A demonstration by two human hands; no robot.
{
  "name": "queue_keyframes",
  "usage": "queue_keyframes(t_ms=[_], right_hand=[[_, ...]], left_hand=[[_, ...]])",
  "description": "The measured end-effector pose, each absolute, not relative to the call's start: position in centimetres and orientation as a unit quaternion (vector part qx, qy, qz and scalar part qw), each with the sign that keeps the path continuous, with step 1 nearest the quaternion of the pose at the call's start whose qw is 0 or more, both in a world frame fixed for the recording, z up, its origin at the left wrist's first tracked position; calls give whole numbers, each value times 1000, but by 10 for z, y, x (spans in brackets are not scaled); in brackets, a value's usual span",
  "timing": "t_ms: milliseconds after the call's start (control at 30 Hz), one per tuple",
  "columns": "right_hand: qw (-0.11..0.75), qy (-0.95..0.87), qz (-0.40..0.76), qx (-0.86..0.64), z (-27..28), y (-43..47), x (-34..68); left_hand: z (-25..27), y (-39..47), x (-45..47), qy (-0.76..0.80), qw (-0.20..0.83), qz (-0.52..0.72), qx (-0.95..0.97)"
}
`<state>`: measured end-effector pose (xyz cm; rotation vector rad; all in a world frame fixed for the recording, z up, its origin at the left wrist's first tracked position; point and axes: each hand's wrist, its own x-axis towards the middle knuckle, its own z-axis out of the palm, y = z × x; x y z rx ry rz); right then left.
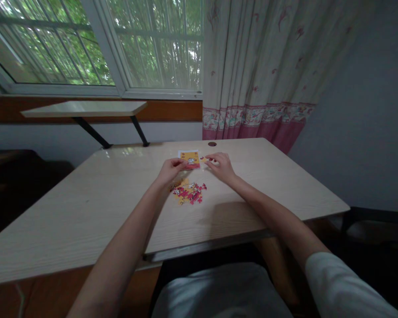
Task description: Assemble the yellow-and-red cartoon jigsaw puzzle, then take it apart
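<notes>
A small picture card, yellow with a red lower band and a white figure, is at the far middle of the desk. My left hand has thumb and fingers pinched over its lower left part. To the right of the card, my right hand pinches a small jigsaw puzzle piece, yellow with a dark red part, between thumb and fingertips. Nearer to me, a loose heap of jigsaw puzzle pieces in pink-red, yellow and white lies between my forearms.
The pale wooden desk has a round cable hole near its back edge. At the back left a raised shelf stands on black supports. Behind are a barred window and a patterned curtain.
</notes>
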<state>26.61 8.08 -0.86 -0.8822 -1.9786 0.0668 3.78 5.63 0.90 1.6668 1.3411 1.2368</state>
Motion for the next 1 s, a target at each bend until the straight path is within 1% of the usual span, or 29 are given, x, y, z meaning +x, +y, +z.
queue_keyframes(t_ms=[100,267,567,733,867,1000], right_hand=[[473,-799,27,-369,-11,87,271],[479,-792,33,-378,-14,93,276],[473,-784,30,-402,-9,101,288],[478,-746,24,-463,-11,123,315],[438,-721,39,-536,-22,144,333],[369,-716,50,-590,-31,155,337]], left_hand=[[4,63,23,538,321,490,607],[-6,68,15,561,337,507,561],[-13,73,9,559,313,496,586],[-21,78,6,569,288,489,596],[-30,84,-1,572,265,471,617],[-33,88,-8,580,260,460,620]])
